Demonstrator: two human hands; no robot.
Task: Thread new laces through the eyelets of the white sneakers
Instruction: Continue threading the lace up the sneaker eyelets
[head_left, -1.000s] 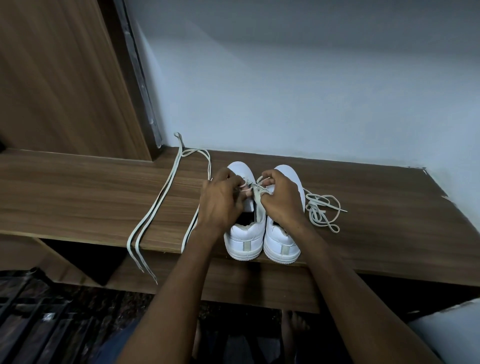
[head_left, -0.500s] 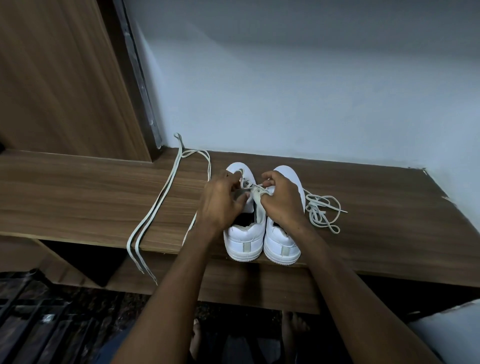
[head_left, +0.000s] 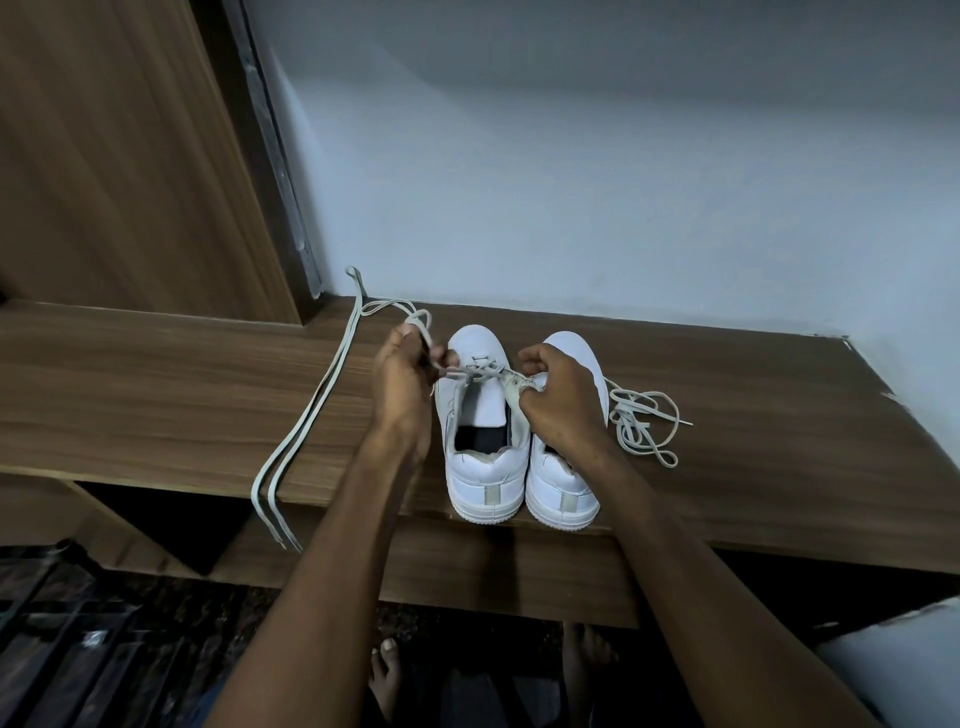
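step: lacing left sneaker (head_left: 485, 415), frame centre, first eyelet rows crossed
left hand (head_left: 402, 379): pinches long lace (head_left: 311, 415) running out to frame left
right hand (head_left: 558, 395): curled around shoe's eyelet flap
advice: pull slack through evenly, keep lace flat, brace flap
spare lace (head_left: 644, 421): bunched right of the pair

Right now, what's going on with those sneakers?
A person is lacing the left white sneaker on a wooden shelf. The left hand pulls a lace out to the side; the right hand grips the shoe's eyelet edge. Only the front eyelets are threaded. The right sneaker is unlaced, a bunched lace beside it.
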